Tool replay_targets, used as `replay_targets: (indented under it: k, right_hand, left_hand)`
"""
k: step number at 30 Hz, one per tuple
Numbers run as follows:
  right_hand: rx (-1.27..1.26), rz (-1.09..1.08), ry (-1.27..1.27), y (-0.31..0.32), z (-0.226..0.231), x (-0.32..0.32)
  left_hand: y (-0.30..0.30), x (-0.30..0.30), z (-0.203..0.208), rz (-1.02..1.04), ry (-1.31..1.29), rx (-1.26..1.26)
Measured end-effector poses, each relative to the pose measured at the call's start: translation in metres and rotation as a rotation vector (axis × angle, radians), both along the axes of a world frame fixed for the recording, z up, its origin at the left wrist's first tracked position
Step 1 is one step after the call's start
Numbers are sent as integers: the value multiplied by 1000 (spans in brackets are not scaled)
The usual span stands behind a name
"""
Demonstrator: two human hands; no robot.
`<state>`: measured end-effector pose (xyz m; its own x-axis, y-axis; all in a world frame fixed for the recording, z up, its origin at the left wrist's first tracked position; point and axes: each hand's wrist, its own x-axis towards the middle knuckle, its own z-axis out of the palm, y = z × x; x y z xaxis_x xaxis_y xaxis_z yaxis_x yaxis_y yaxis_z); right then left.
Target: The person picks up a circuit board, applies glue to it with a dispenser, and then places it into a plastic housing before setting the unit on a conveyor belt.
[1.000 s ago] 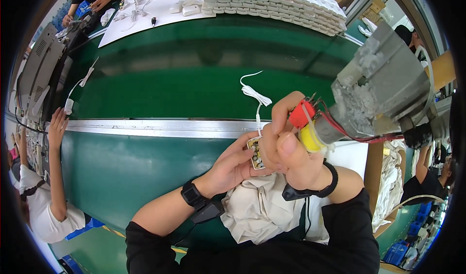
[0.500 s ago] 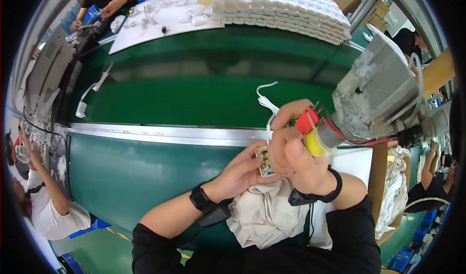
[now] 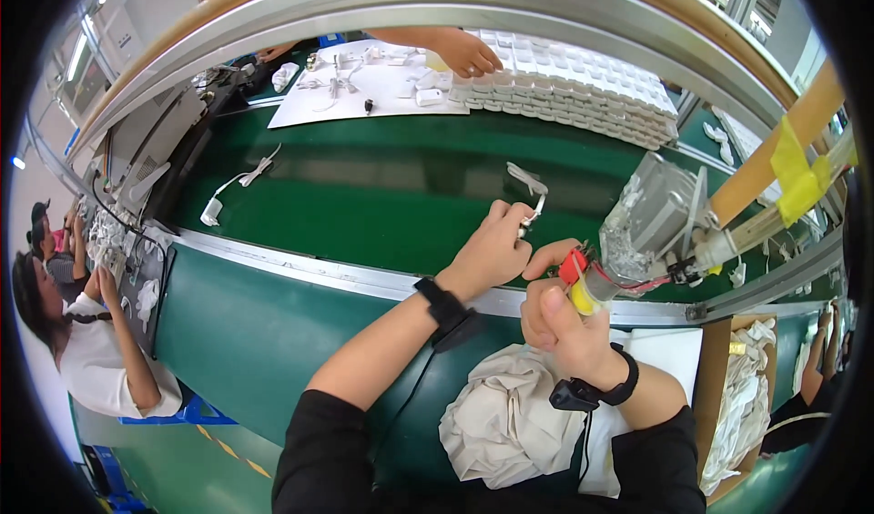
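Observation:
My left hand [image 3: 492, 250] reaches over the green conveyor belt, palm down, its fingers closed on a white-corded adapter that is mostly hidden beneath them. Past the fingertips the adapter's bundled white cord [image 3: 528, 182] lies on the belt. Nearer to me, my right hand [image 3: 564, 327] is wrapped round a mounted glue-gun-like tool with a red switch block [image 3: 573, 265] and a yellow band [image 3: 581, 299]. Its index finger is beside the red block and its thumb points up. A crumpled beige cloth [image 3: 512, 418] lies on the bench below my hands.
Another corded adapter [image 3: 212, 211] lies on the belt at left. Across it, someone's hand [image 3: 469, 54] is over stacked white trays [image 3: 583, 104] next to a white board [image 3: 300, 104]. A grey, residue-covered bracket [image 3: 660, 204] and a carton of cloths [image 3: 710, 405] stand at right.
My left hand has moved away from my right hand, forward over the belt, and turned palm down with the adapter. The right hand stays on the tool. My view has tilted upward.

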<state>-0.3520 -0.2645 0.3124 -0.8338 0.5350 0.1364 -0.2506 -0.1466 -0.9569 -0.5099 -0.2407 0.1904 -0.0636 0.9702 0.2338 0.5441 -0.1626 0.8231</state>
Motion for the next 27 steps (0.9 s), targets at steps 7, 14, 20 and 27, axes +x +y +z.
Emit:
replay_targets:
  k: [7,14,20,27]
  right_hand:
    - [32,-4,-20,3,-2,-3]
    - [71,-19,-18,9,-5,-2]
    - [46,-18,-17,6,-5,-4]
    - [60,-39,-32,4,-7,-6]
  left_hand:
    - [-11,0,-13,299,420,247]
    - [-84,-7,10,185,-862,25]
    - [-99,-5,-5,86,-831,-43]
    - [-101,-7,-7,77,-828,-58]
